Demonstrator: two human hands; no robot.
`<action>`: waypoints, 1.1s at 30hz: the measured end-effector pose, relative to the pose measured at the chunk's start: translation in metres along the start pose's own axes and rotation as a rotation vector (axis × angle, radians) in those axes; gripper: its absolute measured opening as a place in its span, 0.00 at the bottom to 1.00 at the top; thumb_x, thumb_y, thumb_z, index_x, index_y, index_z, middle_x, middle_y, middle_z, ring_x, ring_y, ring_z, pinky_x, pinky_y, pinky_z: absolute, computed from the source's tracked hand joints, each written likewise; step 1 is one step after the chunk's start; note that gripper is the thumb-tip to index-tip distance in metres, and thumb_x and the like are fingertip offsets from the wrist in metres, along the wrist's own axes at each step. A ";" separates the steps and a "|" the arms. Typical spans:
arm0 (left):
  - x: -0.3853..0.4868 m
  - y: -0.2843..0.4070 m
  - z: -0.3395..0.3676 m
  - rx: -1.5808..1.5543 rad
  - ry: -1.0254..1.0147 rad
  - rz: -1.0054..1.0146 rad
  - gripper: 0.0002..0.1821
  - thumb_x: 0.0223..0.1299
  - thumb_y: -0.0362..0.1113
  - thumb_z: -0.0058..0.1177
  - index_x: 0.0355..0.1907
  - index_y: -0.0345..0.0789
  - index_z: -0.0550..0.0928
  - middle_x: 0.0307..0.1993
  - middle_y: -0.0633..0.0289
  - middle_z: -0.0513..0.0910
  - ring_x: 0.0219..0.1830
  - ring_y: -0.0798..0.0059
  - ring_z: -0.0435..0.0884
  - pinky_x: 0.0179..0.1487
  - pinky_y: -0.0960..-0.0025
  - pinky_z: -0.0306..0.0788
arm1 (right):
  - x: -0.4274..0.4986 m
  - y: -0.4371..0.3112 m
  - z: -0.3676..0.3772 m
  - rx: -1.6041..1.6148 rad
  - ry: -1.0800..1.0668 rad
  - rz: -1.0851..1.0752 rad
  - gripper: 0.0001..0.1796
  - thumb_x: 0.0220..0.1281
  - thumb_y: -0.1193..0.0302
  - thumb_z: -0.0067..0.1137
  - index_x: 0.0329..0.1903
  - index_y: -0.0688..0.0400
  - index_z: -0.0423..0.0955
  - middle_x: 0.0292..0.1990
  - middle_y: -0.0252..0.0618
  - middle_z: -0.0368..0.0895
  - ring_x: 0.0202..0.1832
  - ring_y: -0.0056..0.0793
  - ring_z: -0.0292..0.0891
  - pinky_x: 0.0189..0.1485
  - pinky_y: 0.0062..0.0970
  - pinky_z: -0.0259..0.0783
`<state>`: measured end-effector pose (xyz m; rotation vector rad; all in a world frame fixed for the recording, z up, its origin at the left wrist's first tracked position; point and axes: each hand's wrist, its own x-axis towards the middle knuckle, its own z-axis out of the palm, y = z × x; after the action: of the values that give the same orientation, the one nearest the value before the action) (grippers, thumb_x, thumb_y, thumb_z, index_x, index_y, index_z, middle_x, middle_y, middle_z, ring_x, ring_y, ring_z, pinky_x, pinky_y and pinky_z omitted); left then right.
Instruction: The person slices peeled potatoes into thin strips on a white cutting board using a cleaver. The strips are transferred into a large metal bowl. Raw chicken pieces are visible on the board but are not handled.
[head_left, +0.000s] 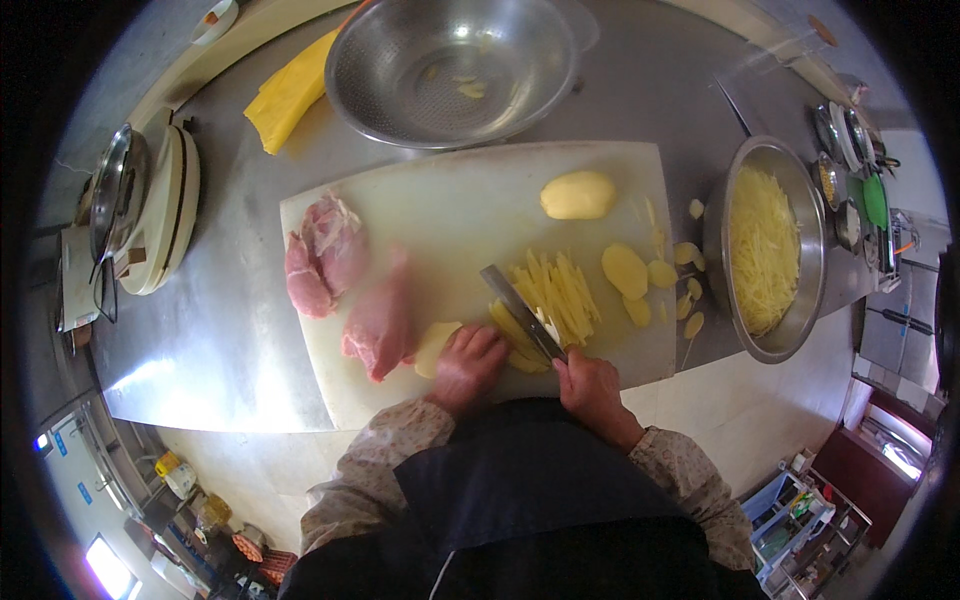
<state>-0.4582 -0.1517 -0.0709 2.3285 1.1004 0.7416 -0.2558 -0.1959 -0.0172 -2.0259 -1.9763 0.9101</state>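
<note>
My right hand (589, 386) grips the handle of a kitchen knife (525, 313), its blade pointing up and to the left over the white cutting board (465, 195). Curled fingers of my left hand (469, 367) press on pale potato slices (435, 349) left of the blade. A row of cut potato pieces (517, 337) lies between that hand and the knife. To the blade's right sits a pile of potato strips (559, 292). Two pieces of raw meat (379, 322) rest on the board's left side. One whole peeled potato (577, 195) lies near the far edge.
A perforated metal colander (450, 82) stands beyond the board, beside a yellow cloth-like item (289, 94). At right, a steel bowl (814, 315) holds shredded potato (763, 251). Loose potato slices (624, 270) lie along the board's right side. Round boards (176, 217) stand at left.
</note>
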 end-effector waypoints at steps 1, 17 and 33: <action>0.000 0.000 -0.001 -0.003 0.019 0.015 0.14 0.42 0.31 0.59 0.37 0.37 0.81 0.40 0.57 0.78 0.43 0.56 0.77 0.47 0.57 0.73 | 0.000 0.000 0.000 0.003 -0.006 0.001 0.11 0.64 0.65 0.49 0.30 0.59 0.67 0.17 0.51 0.74 0.22 0.55 0.73 0.25 0.49 0.67; 0.004 -0.018 0.010 -0.041 0.016 0.150 0.21 0.39 0.31 0.51 0.42 0.31 0.79 0.45 0.55 0.76 0.49 0.58 0.76 0.48 0.61 0.74 | -0.001 0.003 0.001 -0.013 -0.025 0.010 0.11 0.63 0.65 0.49 0.30 0.58 0.67 0.17 0.52 0.73 0.21 0.54 0.73 0.25 0.49 0.67; 0.006 -0.016 0.005 -0.055 0.032 0.136 0.21 0.36 0.26 0.56 0.41 0.31 0.80 0.42 0.55 0.78 0.42 0.57 0.79 0.43 0.61 0.76 | -0.005 0.001 -0.001 0.041 -0.060 0.026 0.12 0.63 0.64 0.50 0.30 0.60 0.67 0.18 0.54 0.72 0.23 0.58 0.71 0.27 0.50 0.64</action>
<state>-0.4604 -0.1384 -0.0829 2.3708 0.9296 0.8507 -0.2544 -0.2001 -0.0154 -2.0300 -1.9484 1.0205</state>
